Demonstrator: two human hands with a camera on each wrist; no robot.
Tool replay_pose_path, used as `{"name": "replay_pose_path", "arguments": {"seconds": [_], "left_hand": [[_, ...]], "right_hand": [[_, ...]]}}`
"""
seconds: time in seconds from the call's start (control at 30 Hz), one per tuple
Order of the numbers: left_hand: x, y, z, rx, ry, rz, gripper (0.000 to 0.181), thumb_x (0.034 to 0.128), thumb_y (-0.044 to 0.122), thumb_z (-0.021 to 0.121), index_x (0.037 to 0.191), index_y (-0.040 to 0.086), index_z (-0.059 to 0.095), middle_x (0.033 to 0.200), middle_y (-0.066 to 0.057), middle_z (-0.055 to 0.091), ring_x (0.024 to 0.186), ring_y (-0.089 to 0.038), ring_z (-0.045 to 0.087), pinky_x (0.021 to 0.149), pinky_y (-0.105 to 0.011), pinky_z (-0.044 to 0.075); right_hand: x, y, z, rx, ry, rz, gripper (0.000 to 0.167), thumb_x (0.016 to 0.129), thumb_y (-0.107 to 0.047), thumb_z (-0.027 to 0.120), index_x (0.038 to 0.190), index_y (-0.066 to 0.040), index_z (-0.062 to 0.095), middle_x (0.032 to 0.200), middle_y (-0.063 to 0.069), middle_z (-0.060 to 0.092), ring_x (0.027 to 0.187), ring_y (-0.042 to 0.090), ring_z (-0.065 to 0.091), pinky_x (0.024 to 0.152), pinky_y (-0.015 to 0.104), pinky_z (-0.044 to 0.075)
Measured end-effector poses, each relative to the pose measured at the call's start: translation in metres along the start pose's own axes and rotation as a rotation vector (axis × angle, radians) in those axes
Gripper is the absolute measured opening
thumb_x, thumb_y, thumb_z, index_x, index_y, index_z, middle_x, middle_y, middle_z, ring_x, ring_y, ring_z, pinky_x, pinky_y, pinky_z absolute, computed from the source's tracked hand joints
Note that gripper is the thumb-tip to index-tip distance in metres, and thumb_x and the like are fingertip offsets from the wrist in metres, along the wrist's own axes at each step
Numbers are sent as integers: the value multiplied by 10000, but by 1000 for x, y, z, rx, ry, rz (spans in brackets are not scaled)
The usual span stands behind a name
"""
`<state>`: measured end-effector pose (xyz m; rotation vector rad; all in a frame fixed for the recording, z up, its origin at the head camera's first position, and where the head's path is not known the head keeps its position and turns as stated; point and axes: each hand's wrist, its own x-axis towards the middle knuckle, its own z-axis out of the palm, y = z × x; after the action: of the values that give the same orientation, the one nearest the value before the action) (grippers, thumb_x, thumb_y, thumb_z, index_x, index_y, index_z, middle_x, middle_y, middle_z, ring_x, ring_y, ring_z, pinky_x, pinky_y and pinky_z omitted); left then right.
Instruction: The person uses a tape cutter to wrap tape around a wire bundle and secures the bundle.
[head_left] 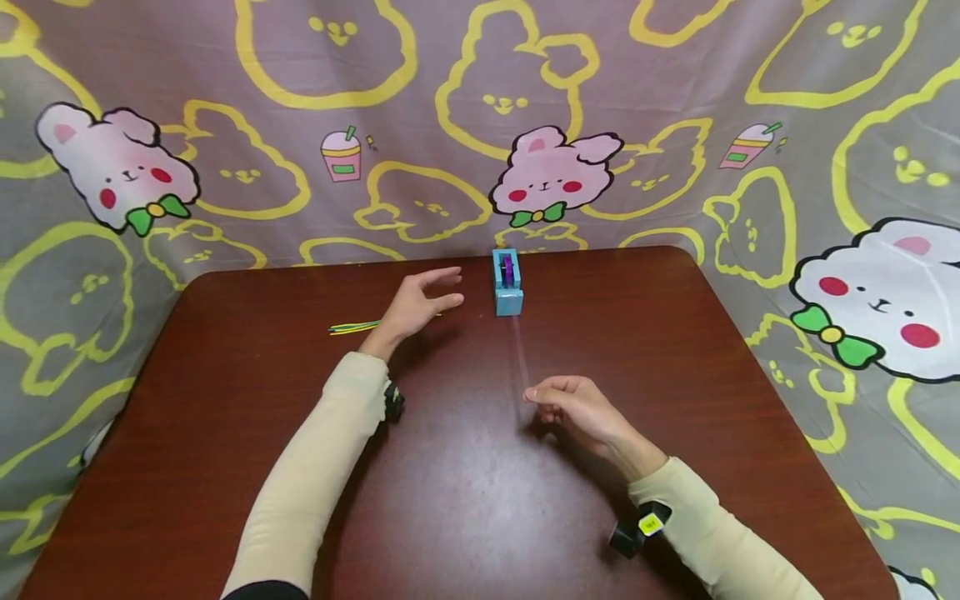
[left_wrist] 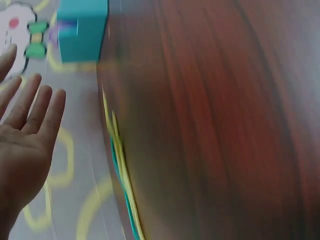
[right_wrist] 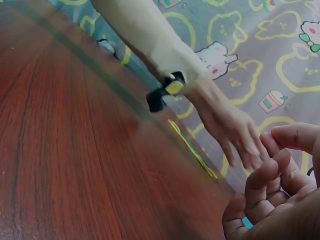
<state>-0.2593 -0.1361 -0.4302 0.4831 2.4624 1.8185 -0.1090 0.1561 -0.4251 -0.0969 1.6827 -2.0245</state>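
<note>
Two hands are visible in my head view, above a brown worktop. I locate the blue tape dispenser at twelve o'clock, near the worktop's far edge, with a purple roll seated in it. One strip of clear tape extends from the dispenser's front toward six o'clock.

Right hand: positioned at five o'clock from the dispenser. I read its thumb and forefinger as pinching the near end of the tape; the strip spans the gap between hand and dispenser.

Left hand: positioned at nine o'clock from the dispenser, near but not touching it. I read its fingers as released, extended and holding nothing.

Yellow and green strings lie on the worktop at nine o'clock from the left hand, partly hidden behind it. Beyond the worktop, at twelve o'clock, I note a printed cloth with rabbit faces.
</note>
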Motion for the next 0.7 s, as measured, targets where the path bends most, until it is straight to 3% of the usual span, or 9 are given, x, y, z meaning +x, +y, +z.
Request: {"name": "replay_pose_path", "arguments": {"seconds": [0.2, 0.37, 0.5, 0.7], "left_hand": [[-27, -17, -55, 100, 22, -40, 577, 892, 115, 787, 1420, 41, 567, 1344, -233, 596, 1241, -385, 555, 939, -487, 474], [-48, -32, -89, 190, 22, -113, 605, 912, 146, 770, 1449, 16, 522, 1387, -194, 577, 1277, -363, 528, 953, -485, 476], [-61, -41, -106, 253, 18, -156, 599, 913, 132, 766, 1445, 4, 521, 1404, -189, 564, 1283, -358, 509, 993, -499, 448], [-66, -49, -115, 301, -23, -181, 594, 909, 99, 761, 1440, -8, 518, 1379, -209, 573, 1245, -375, 496, 1021, -518, 403]], "right_hand": [[1, 0, -1, -27, 6, 12, 127, 957, -80, 660, 884, -33, 753, 711, 18, 604, 638, 115, 515, 641, 257, 436], [1, 0, -1, -29, 10, 19, 131, 960, -86, 659, 878, -50, 755, 712, 18, 602, 640, 124, 514, 643, 264, 432], [1, 1, 1, -18, 10, 11, 146, 960, -66, 649, 861, -72, 757, 711, 8, 607, 634, 115, 513, 633, 251, 433], [-1, 0, 0, -13, 11, -6, 171, 961, -46, 630, 859, -92, 758, 697, -8, 585, 636, 110, 505, 623, 231, 430]]}}
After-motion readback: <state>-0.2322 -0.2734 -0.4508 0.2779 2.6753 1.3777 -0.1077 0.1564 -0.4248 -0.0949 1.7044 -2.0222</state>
